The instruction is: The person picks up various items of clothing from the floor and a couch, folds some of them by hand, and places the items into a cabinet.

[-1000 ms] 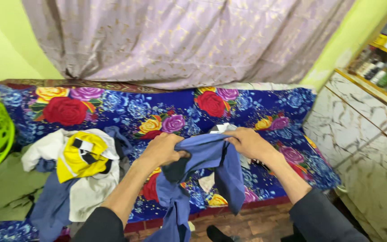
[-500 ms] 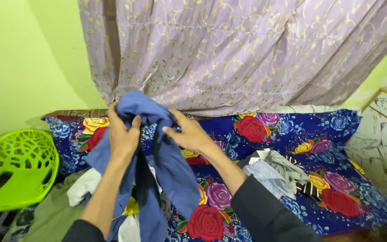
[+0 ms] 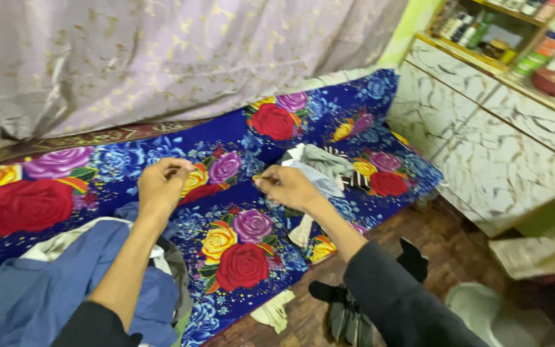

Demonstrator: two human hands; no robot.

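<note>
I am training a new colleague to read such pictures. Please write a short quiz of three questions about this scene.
1. True or false: both hands are held above the flowered bedcover.
2. What lies under the left forearm? A) a green chair B) blue clothing C) a red bowl
3. What colour is the curtain behind the bed?

Key:
1. True: left hand and right hand are closed, fingers pinched.
2. B, the blue clothing.
3. Pale purple curtain.
</note>
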